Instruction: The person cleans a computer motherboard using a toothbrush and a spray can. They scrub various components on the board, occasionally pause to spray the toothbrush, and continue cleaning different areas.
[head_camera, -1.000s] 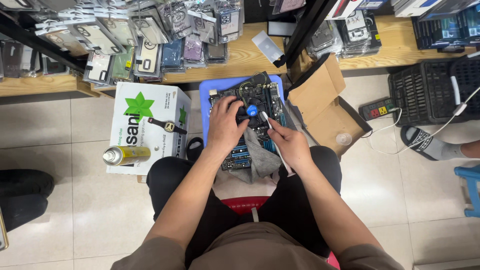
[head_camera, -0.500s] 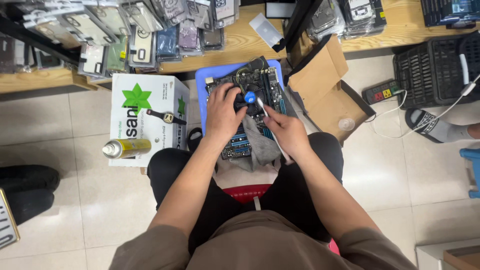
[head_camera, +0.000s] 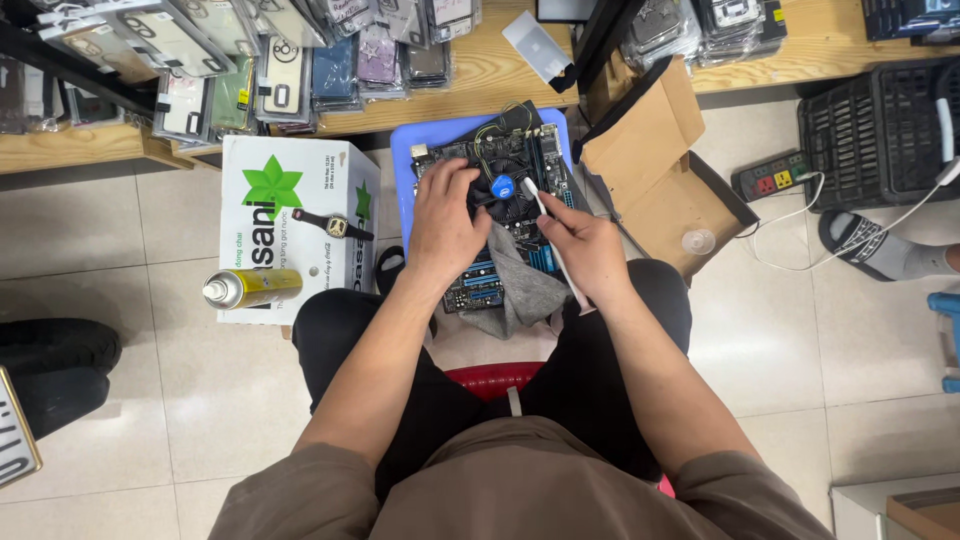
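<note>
A dark computer motherboard (head_camera: 510, 165) with a black fan and round blue centre lies on a blue plastic stool (head_camera: 412, 150) in front of my knees. My left hand (head_camera: 445, 225) lies flat on the board's left side, fingers spread over it. My right hand (head_camera: 580, 248) grips a white brush (head_camera: 548, 222) like a pen, its tip next to the blue fan centre. A grey cloth (head_camera: 520, 290) lies under the board's near edge.
A white carton (head_camera: 290, 215) to the left carries a wristwatch (head_camera: 333, 225) and a gold spray can (head_camera: 250, 289). An open cardboard box (head_camera: 660, 180) stands to the right, with a power strip (head_camera: 775, 180) and black crate (head_camera: 880, 125) beyond. Another person's sandalled foot (head_camera: 880, 255) is at far right.
The brush tip has shifted slightly beside the fan centre. My left hand stays on the board. The view has tilted a little, nothing else moved.
</note>
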